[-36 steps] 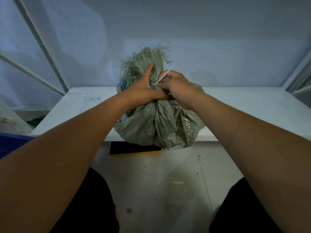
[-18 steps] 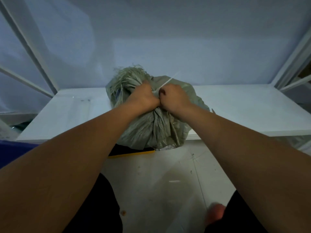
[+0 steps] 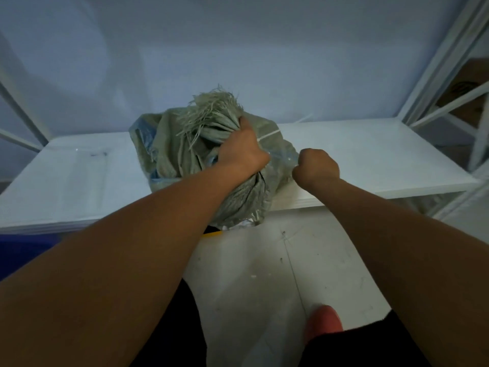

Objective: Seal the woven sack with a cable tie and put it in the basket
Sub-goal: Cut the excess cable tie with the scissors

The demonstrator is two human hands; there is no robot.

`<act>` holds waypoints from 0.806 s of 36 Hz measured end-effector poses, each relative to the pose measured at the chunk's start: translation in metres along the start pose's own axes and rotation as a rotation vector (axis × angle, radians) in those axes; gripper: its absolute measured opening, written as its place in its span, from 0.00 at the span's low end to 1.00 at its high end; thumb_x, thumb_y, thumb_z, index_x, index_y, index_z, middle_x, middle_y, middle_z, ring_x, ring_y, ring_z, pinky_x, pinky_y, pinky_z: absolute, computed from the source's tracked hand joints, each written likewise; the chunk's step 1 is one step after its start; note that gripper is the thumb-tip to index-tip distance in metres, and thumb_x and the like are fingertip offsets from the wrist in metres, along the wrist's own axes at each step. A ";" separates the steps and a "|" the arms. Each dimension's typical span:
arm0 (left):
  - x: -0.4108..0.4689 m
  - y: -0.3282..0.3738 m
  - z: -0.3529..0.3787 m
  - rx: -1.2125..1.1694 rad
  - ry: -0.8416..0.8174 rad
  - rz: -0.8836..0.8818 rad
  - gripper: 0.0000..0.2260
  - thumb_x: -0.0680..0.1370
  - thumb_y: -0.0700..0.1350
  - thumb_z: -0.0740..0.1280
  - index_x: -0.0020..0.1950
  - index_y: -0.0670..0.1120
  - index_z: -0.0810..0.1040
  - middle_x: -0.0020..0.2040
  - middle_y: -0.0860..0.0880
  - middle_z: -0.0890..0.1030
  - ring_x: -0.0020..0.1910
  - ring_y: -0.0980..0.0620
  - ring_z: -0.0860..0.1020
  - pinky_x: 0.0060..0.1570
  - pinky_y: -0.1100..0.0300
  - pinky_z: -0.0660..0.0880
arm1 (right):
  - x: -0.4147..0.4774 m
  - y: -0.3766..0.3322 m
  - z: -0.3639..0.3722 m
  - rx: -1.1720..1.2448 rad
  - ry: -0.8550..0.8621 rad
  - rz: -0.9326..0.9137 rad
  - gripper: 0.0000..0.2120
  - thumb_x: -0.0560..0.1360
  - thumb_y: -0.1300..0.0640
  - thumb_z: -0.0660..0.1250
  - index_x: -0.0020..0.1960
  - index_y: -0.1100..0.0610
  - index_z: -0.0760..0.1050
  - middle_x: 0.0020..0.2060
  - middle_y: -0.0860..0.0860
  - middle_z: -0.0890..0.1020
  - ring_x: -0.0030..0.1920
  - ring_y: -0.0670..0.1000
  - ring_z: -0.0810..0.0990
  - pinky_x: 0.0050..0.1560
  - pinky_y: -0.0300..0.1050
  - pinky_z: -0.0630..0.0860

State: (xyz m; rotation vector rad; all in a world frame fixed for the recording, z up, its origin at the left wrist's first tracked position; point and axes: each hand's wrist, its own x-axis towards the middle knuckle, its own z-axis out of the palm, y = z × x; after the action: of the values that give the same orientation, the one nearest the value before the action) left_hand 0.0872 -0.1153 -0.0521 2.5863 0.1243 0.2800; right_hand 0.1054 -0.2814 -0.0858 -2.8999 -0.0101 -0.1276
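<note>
sack (image 3: pixel 185 154) on table (image 3: pixel 370 160) edge, right hand (image 3: pixel 316 166) beside it

One woven sack (image 3: pixel 172 149), one cable tie (image 3: pixel 270 135), one left hand (image 3: pixel 242 151), one right hand (image 3: pixel 316 166), one white tabletop (image 3: pixel 370 154)

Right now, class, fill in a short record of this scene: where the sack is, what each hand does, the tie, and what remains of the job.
woven sack: lies on the white shelf, overhanging its front edge
left hand: grips the gathered neck below the frayed mouth
right hand: curled in a fist beside the sack, nothing visible in it
cable tie: white tail sticks out by the left hand
remaining: sack not yet lifted off the shelf
</note>
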 end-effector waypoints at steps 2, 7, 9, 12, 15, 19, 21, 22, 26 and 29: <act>0.000 0.006 0.009 0.040 -0.016 0.038 0.45 0.73 0.49 0.70 0.81 0.41 0.46 0.55 0.43 0.80 0.51 0.44 0.80 0.40 0.55 0.74 | 0.000 0.016 -0.001 -0.032 -0.032 0.044 0.04 0.73 0.59 0.64 0.48 0.57 0.74 0.47 0.56 0.79 0.52 0.59 0.79 0.46 0.45 0.71; 0.003 0.020 0.034 0.142 -0.082 0.113 0.43 0.73 0.48 0.69 0.81 0.40 0.47 0.50 0.45 0.80 0.44 0.47 0.78 0.38 0.55 0.74 | 0.009 0.057 0.004 -0.030 -0.100 0.155 0.07 0.76 0.57 0.66 0.41 0.57 0.70 0.40 0.54 0.77 0.44 0.56 0.77 0.42 0.44 0.71; 0.005 0.024 0.045 0.177 -0.099 0.140 0.45 0.74 0.48 0.69 0.81 0.40 0.45 0.49 0.45 0.79 0.46 0.45 0.80 0.39 0.55 0.75 | 0.012 0.068 0.007 -0.026 -0.127 0.171 0.09 0.77 0.55 0.67 0.43 0.59 0.71 0.40 0.55 0.76 0.44 0.56 0.75 0.42 0.45 0.72; 0.009 0.026 0.058 0.226 -0.111 0.146 0.45 0.74 0.48 0.69 0.81 0.40 0.44 0.53 0.43 0.79 0.49 0.43 0.80 0.39 0.55 0.72 | 0.016 0.079 0.014 -0.044 -0.146 0.192 0.10 0.78 0.53 0.67 0.45 0.60 0.72 0.42 0.56 0.76 0.45 0.57 0.75 0.44 0.46 0.72; 0.014 0.026 0.069 0.256 -0.131 0.143 0.45 0.75 0.50 0.70 0.81 0.40 0.44 0.56 0.42 0.79 0.51 0.43 0.80 0.41 0.55 0.72 | 0.023 0.086 0.021 -0.051 -0.149 0.216 0.07 0.78 0.56 0.65 0.45 0.60 0.72 0.44 0.57 0.77 0.46 0.57 0.75 0.43 0.46 0.72; 0.021 0.024 0.082 0.306 -0.158 0.128 0.46 0.76 0.52 0.69 0.81 0.40 0.42 0.60 0.41 0.78 0.54 0.42 0.80 0.44 0.53 0.75 | 0.029 0.092 0.032 -0.049 -0.168 0.209 0.08 0.79 0.55 0.64 0.46 0.59 0.71 0.51 0.59 0.81 0.50 0.59 0.79 0.43 0.46 0.71; 0.024 0.023 0.088 0.325 -0.177 0.131 0.46 0.76 0.52 0.69 0.81 0.40 0.42 0.60 0.40 0.78 0.55 0.41 0.80 0.49 0.50 0.78 | 0.031 0.093 0.038 -0.030 -0.167 0.198 0.09 0.80 0.53 0.64 0.48 0.59 0.72 0.53 0.59 0.81 0.54 0.59 0.79 0.44 0.47 0.70; 0.024 0.022 0.090 0.331 -0.183 0.133 0.46 0.76 0.52 0.69 0.81 0.40 0.42 0.60 0.40 0.78 0.55 0.40 0.79 0.51 0.48 0.79 | 0.032 0.094 0.041 -0.015 -0.168 0.197 0.10 0.80 0.52 0.63 0.51 0.60 0.74 0.54 0.59 0.81 0.55 0.59 0.79 0.45 0.47 0.71; 0.027 0.022 0.097 0.369 -0.188 0.132 0.46 0.77 0.52 0.69 0.82 0.41 0.41 0.60 0.39 0.77 0.55 0.40 0.79 0.52 0.45 0.79 | 0.034 0.092 0.054 0.034 -0.155 0.210 0.16 0.81 0.51 0.60 0.60 0.62 0.75 0.57 0.59 0.80 0.60 0.60 0.77 0.52 0.48 0.74; 0.027 0.023 0.100 0.393 -0.181 0.146 0.46 0.77 0.51 0.69 0.81 0.40 0.41 0.61 0.38 0.77 0.55 0.40 0.79 0.46 0.51 0.76 | 0.038 0.088 0.061 0.052 -0.143 0.223 0.16 0.82 0.51 0.61 0.62 0.61 0.75 0.59 0.59 0.79 0.62 0.60 0.76 0.54 0.48 0.74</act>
State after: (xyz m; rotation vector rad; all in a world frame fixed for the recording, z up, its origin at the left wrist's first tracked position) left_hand 0.1365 -0.1807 -0.1190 3.0021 -0.0850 0.0771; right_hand 0.1499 -0.3529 -0.1623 -2.8276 0.2795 0.1173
